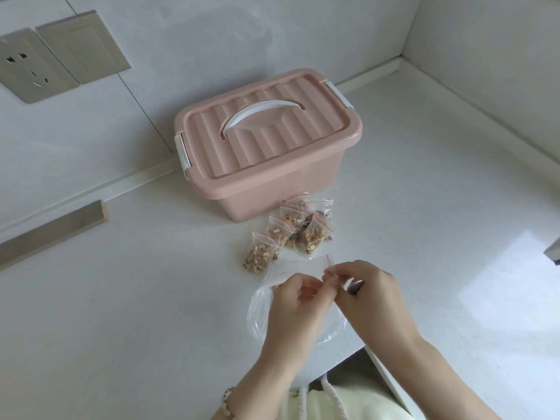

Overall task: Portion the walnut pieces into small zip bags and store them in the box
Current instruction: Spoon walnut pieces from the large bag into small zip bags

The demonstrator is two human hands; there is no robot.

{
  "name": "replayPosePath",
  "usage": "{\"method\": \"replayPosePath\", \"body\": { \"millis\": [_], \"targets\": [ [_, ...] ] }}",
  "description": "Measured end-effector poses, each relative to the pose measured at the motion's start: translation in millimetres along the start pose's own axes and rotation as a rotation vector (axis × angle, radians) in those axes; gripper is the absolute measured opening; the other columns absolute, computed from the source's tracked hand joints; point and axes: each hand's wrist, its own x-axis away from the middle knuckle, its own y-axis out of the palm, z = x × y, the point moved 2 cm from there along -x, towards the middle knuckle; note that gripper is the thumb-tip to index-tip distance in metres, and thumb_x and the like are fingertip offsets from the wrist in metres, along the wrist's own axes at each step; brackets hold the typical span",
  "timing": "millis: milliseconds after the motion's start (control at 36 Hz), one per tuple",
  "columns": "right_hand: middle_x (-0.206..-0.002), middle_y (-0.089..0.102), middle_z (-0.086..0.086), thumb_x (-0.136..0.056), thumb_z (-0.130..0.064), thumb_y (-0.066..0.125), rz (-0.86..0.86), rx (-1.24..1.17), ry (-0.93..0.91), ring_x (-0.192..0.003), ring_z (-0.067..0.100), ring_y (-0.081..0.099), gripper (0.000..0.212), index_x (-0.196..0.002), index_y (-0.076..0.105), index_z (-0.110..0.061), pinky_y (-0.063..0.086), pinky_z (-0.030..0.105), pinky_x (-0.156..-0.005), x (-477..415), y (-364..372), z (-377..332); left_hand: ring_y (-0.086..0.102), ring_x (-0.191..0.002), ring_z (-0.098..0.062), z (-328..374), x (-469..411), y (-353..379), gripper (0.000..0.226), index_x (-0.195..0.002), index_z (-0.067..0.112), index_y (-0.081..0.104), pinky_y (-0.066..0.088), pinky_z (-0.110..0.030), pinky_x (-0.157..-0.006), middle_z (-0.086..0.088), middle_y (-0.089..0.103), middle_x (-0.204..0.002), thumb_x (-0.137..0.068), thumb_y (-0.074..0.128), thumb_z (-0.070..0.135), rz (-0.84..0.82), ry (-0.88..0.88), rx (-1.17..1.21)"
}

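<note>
Just before the box (272, 183) (lid on) lie filled bags (288, 234); left hand (298, 301), right hand (371, 295) pinch a zip bag (330, 262).

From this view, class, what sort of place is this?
Probably a home kitchen: a white counter set into a corner, a socket on the wall, and a lidded box beside walnut bags.

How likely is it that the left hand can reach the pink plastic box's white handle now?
Likely yes, once freed: the left hand pinches a small clear zip bag with the right hand. The white handle lies exposed atop the pink plastic box; nothing covers it.
</note>
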Motion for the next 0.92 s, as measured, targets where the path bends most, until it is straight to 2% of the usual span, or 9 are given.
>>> {"method": "replayPosePath", "body": {
  "millis": [111, 194, 278, 444, 556, 667, 722, 833, 917],
  "targets": [
    [-0.076, 0.060, -0.008, -0.080, -0.004, 0.064, -0.089, -0.016, -0.059, -0.060, 0.007, 0.052, 0.018, -0.084, 0.073, -0.018, 0.040, 0.014, -0.054, 4.4, -1.4, -4.0, 0.056, -0.064, -0.008, -5.3, -1.2, -1.9, 0.046, -0.067, 0.011, 0.058, 0.050, -0.036, -0.072, -0.001, 0.060, -0.064, -0.055, 0.064, 0.055, -0.005, 0.016, 0.067],
    [-0.072, 0.059, -0.009, -0.077, -0.007, 0.067, -0.192, -0.036, -0.133, -0.063, 0.003, 0.051, 0.016, -0.081, 0.073, -0.022, 0.038, 0.009, -0.055, 9.0, -3.3, -9.0, 0.058, -0.060, -0.008, -7.0, -2.3, -7.2, 0.033, -0.068, 0.011, 0.061, 0.049, -0.025, -0.062, 0.000, 0.063, -0.062, -0.060, 0.070, 0.041, -0.009, -0.014, 0.185],
    [-0.073, 0.062, -0.011, -0.076, -0.019, 0.070, -0.238, -0.111, -0.117, -0.060, 0.004, 0.046, 0.011, -0.081, 0.073, -0.029, 0.036, 0.009, -0.055, 13.1, -3.0, -10.0, 0.054, -0.053, -0.005, -6.6, -2.8, -13.2, 0.024, -0.066, 0.010, 0.061, 0.046, -0.017, -0.056, 0.000, 0.060, -0.058, -0.066, 0.071, 0.031, -0.020, -0.020, 0.204],
    [-0.073, 0.065, -0.023, -0.079, -0.017, 0.068, -0.219, -0.221, -0.010, -0.055, 0.003, 0.047, 0.017, -0.087, 0.072, -0.031, 0.034, 0.009, -0.050, 14.6, -0.7, -4.8, 0.066, -0.067, -0.016, -7.5, -1.8, -20.8, 0.018, -0.068, 0.011, 0.070, 0.057, -0.030, -0.073, -0.009, 0.069, -0.069, -0.070, 0.076, 0.027, -0.029, -0.025, 0.199],
    [-0.072, 0.063, -0.026, -0.083, -0.016, 0.063, -0.245, -0.252, 0.002, -0.057, 0.003, 0.047, 0.020, -0.090, 0.070, -0.034, 0.035, 0.011, -0.052, 15.2, -2.2, -4.6, 0.068, -0.069, -0.018, -8.4, -1.2, -22.0, 0.007, -0.072, 0.009, 0.071, 0.056, -0.025, -0.069, -0.009, 0.070, -0.069, -0.078, 0.070, 0.013, -0.017, -0.050, 0.227],
    [-0.054, 0.058, -0.023, -0.086, -0.014, 0.059, -0.292, -0.312, 0.061, -0.055, 0.008, 0.041, 0.023, -0.090, 0.072, -0.033, 0.036, 0.017, -0.055, 13.5, -7.1, -3.2, 0.067, -0.066, -0.016, -7.9, -1.7, -22.9, 0.007, -0.077, 0.005, 0.071, 0.057, -0.025, -0.069, -0.007, 0.071, -0.069, -0.076, 0.071, 0.011, -0.010, -0.071, 0.246],
    [-0.052, 0.058, -0.020, -0.086, -0.012, 0.060, -0.300, -0.345, 0.063, -0.054, 0.009, 0.040, 0.027, -0.085, 0.072, -0.036, 0.037, 0.021, -0.055, 13.3, -9.2, -4.3, 0.067, -0.066, -0.016, -6.8, -0.7, -22.7, 0.006, -0.077, 0.004, 0.071, 0.057, -0.026, -0.070, -0.007, 0.071, -0.069, -0.075, 0.071, 0.010, -0.022, -0.076, 0.271],
    [-0.052, 0.061, -0.020, -0.084, -0.008, 0.062, -0.304, -0.395, 0.075, -0.050, 0.001, 0.041, 0.026, -0.081, 0.073, -0.031, 0.037, 0.014, -0.053, 13.0, -12.5, -4.4, 0.068, -0.068, -0.016, -3.9, 3.6, -22.4, 0.003, -0.076, 0.006, 0.072, 0.057, -0.024, -0.068, -0.009, 0.072, -0.072, -0.077, 0.069, 0.007, -0.039, -0.085, 0.295],
    [-0.049, 0.059, -0.019, -0.084, -0.007, 0.062, -0.283, -0.402, 0.087, -0.048, 0.001, 0.041, 0.022, -0.081, 0.075, -0.025, 0.036, 0.012, -0.052, 13.1, -14.8, -2.3, 0.069, -0.071, -0.019, -1.5, 6.4, -21.4, 0.004, -0.073, 0.010, 0.073, 0.058, -0.029, -0.073, -0.010, 0.072, -0.074, -0.076, 0.070, 0.009, -0.056, -0.092, 0.279]
  ]
}}
